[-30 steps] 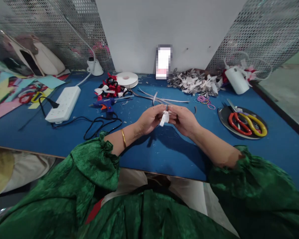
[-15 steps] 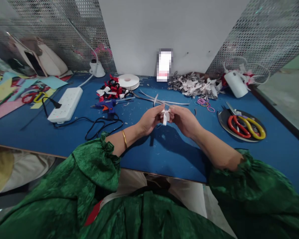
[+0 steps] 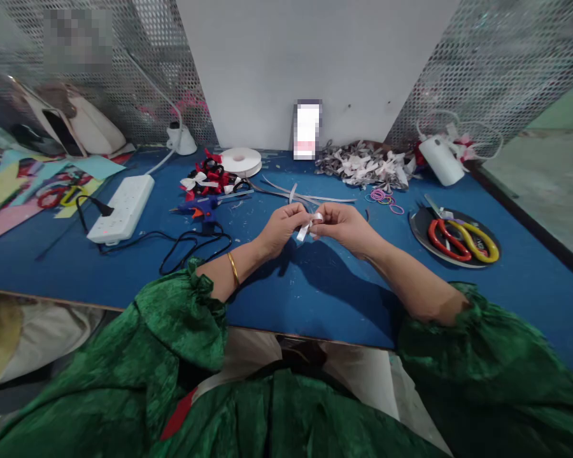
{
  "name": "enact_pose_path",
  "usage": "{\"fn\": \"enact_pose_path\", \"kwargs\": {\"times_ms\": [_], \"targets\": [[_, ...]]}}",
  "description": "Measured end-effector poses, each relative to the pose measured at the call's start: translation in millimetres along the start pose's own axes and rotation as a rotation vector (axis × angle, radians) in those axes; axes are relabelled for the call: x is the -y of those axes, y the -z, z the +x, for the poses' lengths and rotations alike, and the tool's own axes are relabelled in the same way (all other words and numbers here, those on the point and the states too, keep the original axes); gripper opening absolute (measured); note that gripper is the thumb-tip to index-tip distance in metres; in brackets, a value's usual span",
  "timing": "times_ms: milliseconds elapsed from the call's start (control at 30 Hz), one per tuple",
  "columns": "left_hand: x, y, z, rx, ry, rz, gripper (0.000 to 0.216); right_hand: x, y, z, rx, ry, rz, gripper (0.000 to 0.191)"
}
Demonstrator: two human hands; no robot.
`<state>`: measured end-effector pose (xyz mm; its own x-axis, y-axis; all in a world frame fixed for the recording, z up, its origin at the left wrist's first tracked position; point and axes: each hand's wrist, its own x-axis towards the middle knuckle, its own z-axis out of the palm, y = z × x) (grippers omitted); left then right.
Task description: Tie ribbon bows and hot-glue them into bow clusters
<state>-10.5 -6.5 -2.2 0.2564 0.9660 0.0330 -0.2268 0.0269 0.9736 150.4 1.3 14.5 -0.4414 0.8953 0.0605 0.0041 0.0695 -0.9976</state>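
Over the middle of the blue table, my left hand [image 3: 282, 229] pinches a small white ribbon bow [image 3: 304, 231] between thumb and fingertips. My right hand [image 3: 346, 228] grips the other side of the same ribbon, its thumb and forefinger closed on a loop. One ribbon tail points down toward me; the knot is partly hidden by the fingers. Just beyond my hands lie loose strips of pale ribbon [image 3: 334, 199].
At left are a blue glue gun [image 3: 198, 207], red and white bows [image 3: 205, 178], a ribbon spool [image 3: 241, 162] and a power strip [image 3: 123, 210]. At right, scissors [image 3: 449, 242] rest on a black disc near cut ribbon pieces [image 3: 367, 166]. A phone [image 3: 307, 130] stands behind.
The bow has turned in my fingers, its tail now slanting left instead of hanging straight down. My right fingers have shifted onto one loop. The view has moved slightly.
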Motion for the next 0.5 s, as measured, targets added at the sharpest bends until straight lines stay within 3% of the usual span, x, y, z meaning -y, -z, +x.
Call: {"fn": "enact_pose_path", "kwargs": {"times_ms": [167,500], "targets": [[7.8,-2.3,0.2,-0.009,-0.034,-0.011,0.024,-0.5,4.8,0.4,0.070,-0.029,-0.097,0.031],[6.8,-5.0,-1.6,-0.029,0.087,-0.131,0.028,-10.6,5.6,3.7,0.052,-0.010,-0.195,0.022]]}}
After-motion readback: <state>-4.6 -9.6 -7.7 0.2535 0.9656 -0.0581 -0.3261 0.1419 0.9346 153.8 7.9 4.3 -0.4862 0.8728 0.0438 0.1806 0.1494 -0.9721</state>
